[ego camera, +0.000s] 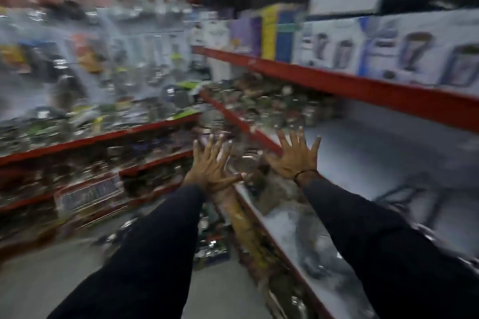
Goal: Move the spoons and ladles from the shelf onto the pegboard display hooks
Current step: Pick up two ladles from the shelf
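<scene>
Holding nothing, the left hand [210, 163] and the right hand [298, 156] are both raised with all 5 fingers splayed wide, backs to the camera, apart from each other. Dark sleeves [155, 235] cover both arms, and a thin dark band [305, 172] circles the right wrist. The right hand sits over the red-edged shelf [363, 87] unit. The spoons and ladles cannot be made out; the hanging wares [103, 59] at left are blurred.
</scene>
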`<state>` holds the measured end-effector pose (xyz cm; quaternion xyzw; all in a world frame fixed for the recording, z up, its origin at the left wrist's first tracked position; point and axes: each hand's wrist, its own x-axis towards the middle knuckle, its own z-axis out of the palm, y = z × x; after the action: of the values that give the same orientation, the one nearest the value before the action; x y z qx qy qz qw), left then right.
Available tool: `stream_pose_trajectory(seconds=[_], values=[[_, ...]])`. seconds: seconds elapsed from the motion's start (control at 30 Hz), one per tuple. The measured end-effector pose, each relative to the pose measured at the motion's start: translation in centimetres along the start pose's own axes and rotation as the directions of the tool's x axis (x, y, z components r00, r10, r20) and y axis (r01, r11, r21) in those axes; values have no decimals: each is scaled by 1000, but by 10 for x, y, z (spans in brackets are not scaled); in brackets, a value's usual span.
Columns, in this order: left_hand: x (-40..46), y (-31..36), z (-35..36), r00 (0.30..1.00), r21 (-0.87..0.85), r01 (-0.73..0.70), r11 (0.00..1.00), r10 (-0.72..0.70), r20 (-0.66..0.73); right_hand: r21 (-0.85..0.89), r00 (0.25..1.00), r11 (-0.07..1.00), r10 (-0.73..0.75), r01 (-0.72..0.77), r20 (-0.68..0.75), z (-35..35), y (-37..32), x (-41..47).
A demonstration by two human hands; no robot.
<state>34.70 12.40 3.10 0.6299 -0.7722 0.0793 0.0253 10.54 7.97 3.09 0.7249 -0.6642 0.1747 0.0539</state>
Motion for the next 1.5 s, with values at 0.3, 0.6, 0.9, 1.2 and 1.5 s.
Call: stream_pose_trajectory(seconds=[0.3,0.6,0.9,1.2,1.5], values=[[78,276,5,820,-191,-572,797,562,-111,-193,787,766,613,-614,-72,-72,245,-143],[56,439,9,732,-340,-628,700,679,47,72,473,468,874,-881,109,-70,312,-217],[78,472,10,874,-893,112,436,385,298,519,281,133,935,-845,217,-62,328,-187],[138,298,-5,908,-925,381,7,187,375,681,580,258,759,-685,296,-59,240,-66],[35,7,0,884,-948,317,2,-363,295,776,863,376,210,-506,460,14,-24,22]])
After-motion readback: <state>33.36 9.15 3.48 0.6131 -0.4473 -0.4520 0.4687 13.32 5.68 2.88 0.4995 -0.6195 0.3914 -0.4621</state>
